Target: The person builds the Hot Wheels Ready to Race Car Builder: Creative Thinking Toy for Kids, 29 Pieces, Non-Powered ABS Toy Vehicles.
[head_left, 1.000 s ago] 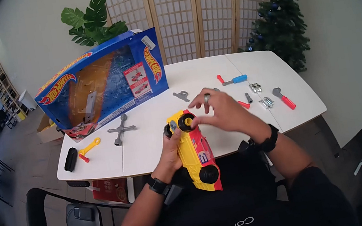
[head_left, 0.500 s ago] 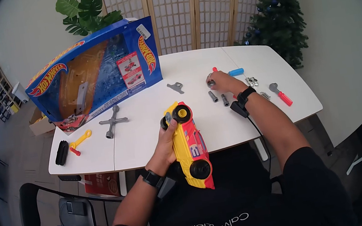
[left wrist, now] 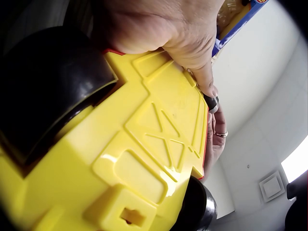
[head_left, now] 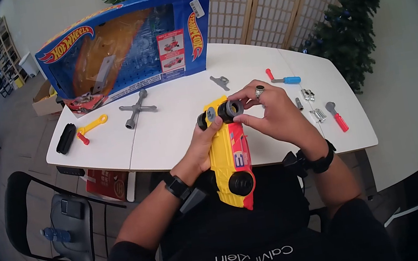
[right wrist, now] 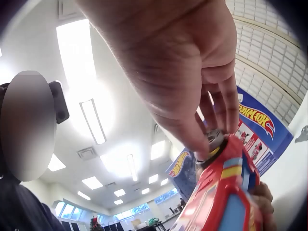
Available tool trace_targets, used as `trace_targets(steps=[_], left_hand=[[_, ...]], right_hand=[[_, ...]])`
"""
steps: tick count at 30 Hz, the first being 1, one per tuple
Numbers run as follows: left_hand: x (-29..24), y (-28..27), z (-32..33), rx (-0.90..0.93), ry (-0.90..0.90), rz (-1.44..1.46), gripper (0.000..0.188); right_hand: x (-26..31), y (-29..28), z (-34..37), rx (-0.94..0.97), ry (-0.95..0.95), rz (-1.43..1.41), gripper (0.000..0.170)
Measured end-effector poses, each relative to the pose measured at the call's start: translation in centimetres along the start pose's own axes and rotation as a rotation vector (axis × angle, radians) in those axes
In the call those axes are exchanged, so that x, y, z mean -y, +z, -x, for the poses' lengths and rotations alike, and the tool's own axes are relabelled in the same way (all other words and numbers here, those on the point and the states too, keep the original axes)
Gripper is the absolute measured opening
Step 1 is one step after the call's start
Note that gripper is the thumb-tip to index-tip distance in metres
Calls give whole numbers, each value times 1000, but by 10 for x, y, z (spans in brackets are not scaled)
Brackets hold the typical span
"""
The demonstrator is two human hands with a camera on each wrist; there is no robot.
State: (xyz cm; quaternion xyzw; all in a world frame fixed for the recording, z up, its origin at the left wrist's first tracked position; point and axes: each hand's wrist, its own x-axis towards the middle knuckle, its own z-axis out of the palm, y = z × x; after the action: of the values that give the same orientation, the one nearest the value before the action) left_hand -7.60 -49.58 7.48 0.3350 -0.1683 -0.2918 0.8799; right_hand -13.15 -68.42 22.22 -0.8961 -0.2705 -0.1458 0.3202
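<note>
My left hand [head_left: 204,144] grips a yellow and red toy car [head_left: 221,153], thumb on its yellow underside, which faces me. My right hand [head_left: 278,115] pinches a round grey ring-shaped piece [head_left: 236,107] between thumb and fingers. The piece is right at a black front wheel [head_left: 224,111] at the car's upper end. In the right wrist view, the grey piece [right wrist: 216,139] sits against that wheel beside the red body [right wrist: 219,178]. Another black wheel [head_left: 242,183] is at the car's lower end.
A blue Hot Wheels box [head_left: 124,54] stands at the back left. On the white table lie a grey cross wrench [head_left: 137,108], yellow wrench [head_left: 93,124], black part [head_left: 66,139], flat grey part [head_left: 220,82], blue-handled tool [head_left: 288,80], red-handled tool [head_left: 338,119] and silver pieces [head_left: 318,114].
My right hand left the wheel, reached to the right side of the table, took the grey round piece and brought it back to the wheel. The left hand keeps its grip on the car.
</note>
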Motion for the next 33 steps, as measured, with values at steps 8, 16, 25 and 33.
trace_targets(steps=[8, 16, 25, 33], left_hand=[[-1, 0, -1, -22, -8, 85, 62], [-1, 2, 1, -35, -7, 41, 62], [-5, 10, 6, -35, 34, -23, 62], [4, -2, 2, 32, 46, 61, 66]], right_hand=[[14, 2, 8, -62, 17, 51, 42], [6, 9, 5, -58, 79, 80, 42], [1, 35, 7, -268, 266, 28, 41], [12, 32, 24, -337, 232, 148, 43]])
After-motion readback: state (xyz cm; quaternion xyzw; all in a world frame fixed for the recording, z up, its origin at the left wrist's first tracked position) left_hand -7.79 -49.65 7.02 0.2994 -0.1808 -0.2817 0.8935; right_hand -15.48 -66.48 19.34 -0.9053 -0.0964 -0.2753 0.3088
